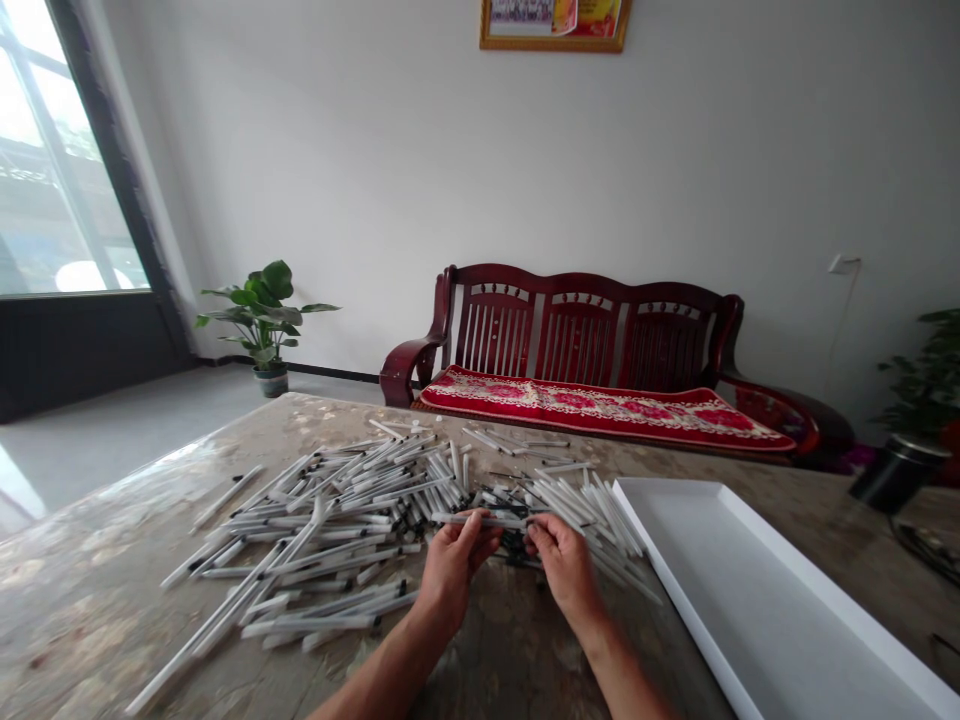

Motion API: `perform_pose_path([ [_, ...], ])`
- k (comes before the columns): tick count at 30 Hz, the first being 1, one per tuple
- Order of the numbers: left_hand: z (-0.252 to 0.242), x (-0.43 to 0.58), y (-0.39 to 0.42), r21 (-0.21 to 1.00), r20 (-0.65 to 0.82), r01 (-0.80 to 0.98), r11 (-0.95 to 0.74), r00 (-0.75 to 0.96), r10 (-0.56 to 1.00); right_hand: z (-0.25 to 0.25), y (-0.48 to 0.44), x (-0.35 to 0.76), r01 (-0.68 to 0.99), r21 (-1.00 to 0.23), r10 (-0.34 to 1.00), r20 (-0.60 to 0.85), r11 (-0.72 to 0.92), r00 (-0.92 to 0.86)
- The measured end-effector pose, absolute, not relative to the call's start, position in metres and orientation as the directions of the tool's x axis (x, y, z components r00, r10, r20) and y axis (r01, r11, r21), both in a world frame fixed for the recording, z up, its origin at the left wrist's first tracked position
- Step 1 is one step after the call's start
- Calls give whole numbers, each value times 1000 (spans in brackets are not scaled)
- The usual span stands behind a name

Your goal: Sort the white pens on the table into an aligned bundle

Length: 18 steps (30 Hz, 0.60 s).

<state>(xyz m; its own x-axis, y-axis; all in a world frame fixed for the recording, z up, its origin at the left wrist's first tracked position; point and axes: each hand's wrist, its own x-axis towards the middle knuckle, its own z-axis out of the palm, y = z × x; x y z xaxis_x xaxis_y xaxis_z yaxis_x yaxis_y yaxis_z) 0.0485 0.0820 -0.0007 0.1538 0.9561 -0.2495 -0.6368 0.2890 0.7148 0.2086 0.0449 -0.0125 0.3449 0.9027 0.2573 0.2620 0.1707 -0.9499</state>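
Nearest to my remote view, two bare forearms reach in from the bottom edge over a mottled brown counter (97,610). The left grip (448,565) is closed, thumb against fingers, around a slim whitish tube (484,520), held almost level just above the counter, between the hands. The right grip (564,560) has thumb and forefinger brought together at the tube's right end and appears to pinch it; the contact is too small for me to make out finer detail. I judge that one hand steadies the tube while the other has its end within easy reach. Below and behind the fingers lie small black pieces (514,548), partly hidden. To the left spreads a loose heap of whitish tubes (330,570), many dark-tipped, pointing various ways; to the right, a smaller group of pale tubes (570,500) lies slantwise. Both sit close by, probably to spare me long reaches. Beside that group, a shallow white tray (757,600) stands on the right, likely set there for the right arm's convenience. Farther right is a dark cylinder (896,475). Beyond the counter are a carved red-brown sofa (577,335) with a patterned red runner (592,405), a potted plant (266,320) leftward, and a pale wall (360,150).
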Motion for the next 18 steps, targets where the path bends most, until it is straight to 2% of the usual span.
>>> perform_pose_path([
  [5, 2, 45, 85, 721, -273, -638, 270, 95, 957, -17, 47, 215, 386, -899, 843, 364, 207, 396],
  [10, 5, 47, 81, 719, -269, -639, 275, 110, 957, -18, 46, 219, 534, -797, 794, 506, 282, 337],
  [15, 7, 48, 79, 713, -264, -635, 297, 149, 953, -16, 46, 214, 555, -792, 805, 491, 255, 332],
  [18, 9, 44, 85, 711, -271, -654, 259, 86, 959, -15, 47, 222, 559, -795, 752, 513, 235, 414],
])
